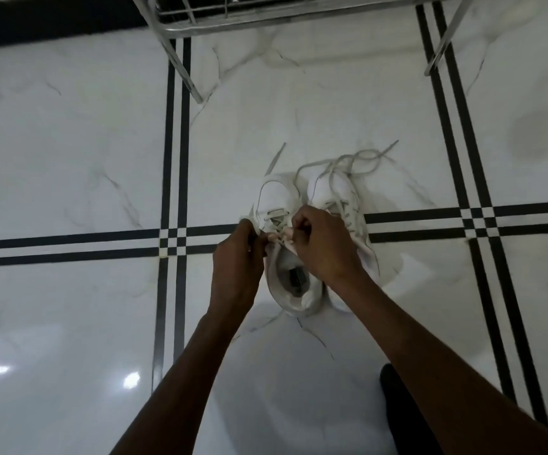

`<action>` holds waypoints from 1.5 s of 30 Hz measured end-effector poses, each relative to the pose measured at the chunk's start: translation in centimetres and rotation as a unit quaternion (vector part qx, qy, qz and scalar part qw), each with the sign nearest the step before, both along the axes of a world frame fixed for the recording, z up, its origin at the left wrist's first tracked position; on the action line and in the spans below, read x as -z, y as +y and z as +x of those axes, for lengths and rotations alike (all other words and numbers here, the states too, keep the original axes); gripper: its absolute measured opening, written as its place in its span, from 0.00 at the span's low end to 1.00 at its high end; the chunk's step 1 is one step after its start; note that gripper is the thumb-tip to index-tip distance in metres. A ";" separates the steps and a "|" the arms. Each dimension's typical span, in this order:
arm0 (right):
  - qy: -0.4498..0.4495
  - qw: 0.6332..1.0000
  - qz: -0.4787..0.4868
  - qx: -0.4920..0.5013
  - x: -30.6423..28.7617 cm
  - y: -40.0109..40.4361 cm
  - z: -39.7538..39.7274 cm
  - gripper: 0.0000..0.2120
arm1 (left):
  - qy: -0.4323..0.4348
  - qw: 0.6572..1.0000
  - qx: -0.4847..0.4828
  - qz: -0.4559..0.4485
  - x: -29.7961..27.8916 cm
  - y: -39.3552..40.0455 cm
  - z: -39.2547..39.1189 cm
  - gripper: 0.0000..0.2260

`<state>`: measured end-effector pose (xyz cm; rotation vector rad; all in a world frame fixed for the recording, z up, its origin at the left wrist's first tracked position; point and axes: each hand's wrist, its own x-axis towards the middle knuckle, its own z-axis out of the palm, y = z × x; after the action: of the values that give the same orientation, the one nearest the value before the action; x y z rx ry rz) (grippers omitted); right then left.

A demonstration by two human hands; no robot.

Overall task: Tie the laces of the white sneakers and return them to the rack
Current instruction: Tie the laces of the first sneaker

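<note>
Laces half-handled, rack still waiting

Sneakers sit side by side on the marble floor (69, 142), toes pointing away from the person and towards the metal shoe rack (266, 18), whose lower rail and legs show at the top of the view. The pair is well apart from it — neither shoe is back on a shelf.

Work is on the left sneaker (285, 257). The left hand (238, 257) is closed in a pinch on a lace end at the shoe's left eyelets, and the right hand (321, 244) is closed the same way on the other end just over the tongue. The two hands are near each other above the shoe's throat, and the lace runs taut between them. Whether a first crossing is made I cannot tell; the fingers cover the spot. No bow shows, and a loose loop lies along the toe.

The right sneaker (341, 198) is touching its partner and looks untouched — its laces (361, 159) trail loose over the toe and out onto the tiles.

By my reading the job is in its early part: one knot under way, none finished. Left to do is the bow on this shoe, the whole tie on the other, then carrying both to the rack.
</note>
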<state>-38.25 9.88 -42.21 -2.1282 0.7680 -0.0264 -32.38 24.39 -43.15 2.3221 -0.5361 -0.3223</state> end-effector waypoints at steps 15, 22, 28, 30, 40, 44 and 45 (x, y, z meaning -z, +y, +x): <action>-0.004 0.994 -0.036 0.107 -0.8 1.8 0.6 0.07 | -0.004 0.997 -0.079 -0.020 0.0 -1.1 0.5 0.07; -0.020 0.992 0.008 0.124 -0.9 1.8 1.3 0.10 | 0.040 0.990 -0.062 -0.120 0.2 0.6 0.7 0.12; -0.024 0.995 0.091 0.032 -0.8 0.9 1.2 0.09 | 0.071 0.989 0.002 -0.132 -0.5 1.0 1.2 0.08; -0.033 0.996 0.085 -0.004 -0.7 0.9 1.2 0.09 | 0.047 0.993 0.017 -0.107 -0.4 1.0 1.7 0.07; -0.104 0.992 -0.075 -0.001 1.0 2.0 0.3 0.10 | -0.032 0.999 0.017 0.003 0.2 0.4 1.6 0.06; -0.076 0.996 -0.038 0.029 1.0 2.0 0.9 0.08 | -0.018 0.999 -0.017 -0.023 0.1 0.5 1.3 0.06; -0.065 0.997 -0.019 0.026 0.8 1.9 1.1 0.05 | -0.008 0.999 -0.024 -0.037 0.2 0.7 1.4 0.07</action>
<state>-37.15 11.73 -43.01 -2.1183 0.7513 -0.2071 -31.01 25.05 -43.35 2.2632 -0.4926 -0.2564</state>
